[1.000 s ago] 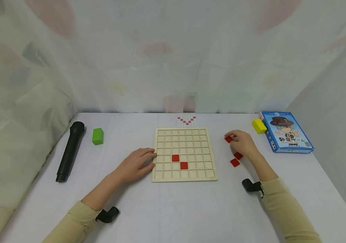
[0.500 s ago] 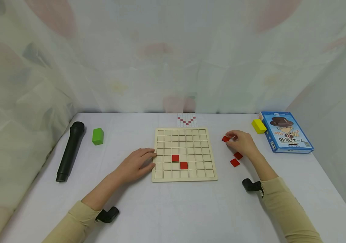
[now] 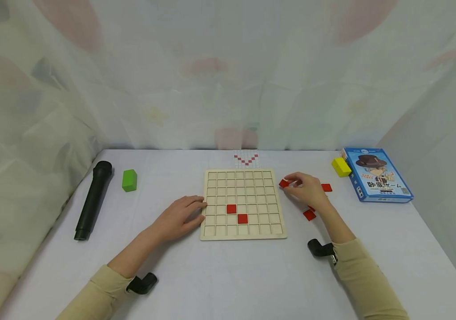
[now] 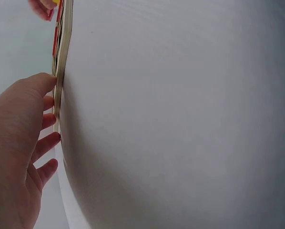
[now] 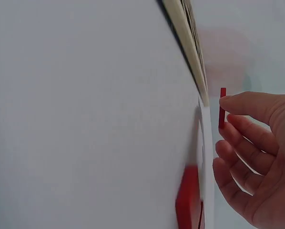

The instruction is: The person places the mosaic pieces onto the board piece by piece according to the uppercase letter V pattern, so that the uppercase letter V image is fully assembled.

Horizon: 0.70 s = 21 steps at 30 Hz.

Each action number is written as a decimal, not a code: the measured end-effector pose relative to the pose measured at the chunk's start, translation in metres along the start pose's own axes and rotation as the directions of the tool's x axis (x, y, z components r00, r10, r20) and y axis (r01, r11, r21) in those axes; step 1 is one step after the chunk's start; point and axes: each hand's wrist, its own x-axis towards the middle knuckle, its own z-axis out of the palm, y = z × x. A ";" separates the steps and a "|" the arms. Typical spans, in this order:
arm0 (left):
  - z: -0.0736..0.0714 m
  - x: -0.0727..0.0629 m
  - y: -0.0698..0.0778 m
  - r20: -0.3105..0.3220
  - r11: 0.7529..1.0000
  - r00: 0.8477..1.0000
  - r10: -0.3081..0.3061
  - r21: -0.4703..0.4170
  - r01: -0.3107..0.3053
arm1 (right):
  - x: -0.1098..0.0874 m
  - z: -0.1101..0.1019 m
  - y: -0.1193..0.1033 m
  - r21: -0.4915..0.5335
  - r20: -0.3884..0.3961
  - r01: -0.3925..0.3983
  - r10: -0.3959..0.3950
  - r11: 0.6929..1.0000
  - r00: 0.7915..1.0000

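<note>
My right hand (image 3: 307,192) pinches a thin red square tile (image 3: 283,183) between thumb and fingertips, just off the right side of the wooden grid board (image 3: 253,195). In the right wrist view, that same red tile (image 5: 222,109) stands on edge in the pinch, clear of the tabletop. My left hand (image 3: 177,218) rests by the board's left edge, fingertips touching it with the fingers loosely extended. Two red tiles (image 3: 231,209) sit diagonally adjacent in the grid's cells. Loose red tiles (image 3: 309,215) lie under and beside my right wrist, one partly hidden.
A small pattern card (image 3: 246,158) with a red V lies behind the board. At left are a black microphone-shaped object (image 3: 93,200) and a green block (image 3: 129,180). A yellow block (image 3: 341,166) and a blue game box (image 3: 377,174) stand at right.
My right hand has moved left toward the board, carrying the red tile. Another red tile has come into view behind the hand. My left hand has stayed in place.
</note>
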 end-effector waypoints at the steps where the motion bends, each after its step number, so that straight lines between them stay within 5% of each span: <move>1: 0.000 0.000 0.000 0.002 1.000 1.000 -0.001 0.001 0.001 | 0.000 0.003 -0.003 0.007 0.003 0.008 -0.008 1.000 1.000; 21: -0.001 -0.001 0.001 0.027 1.000 0.999 -0.027 0.006 0.027 | 0.006 0.064 -0.067 0.105 0.140 0.181 -0.194 0.978 0.971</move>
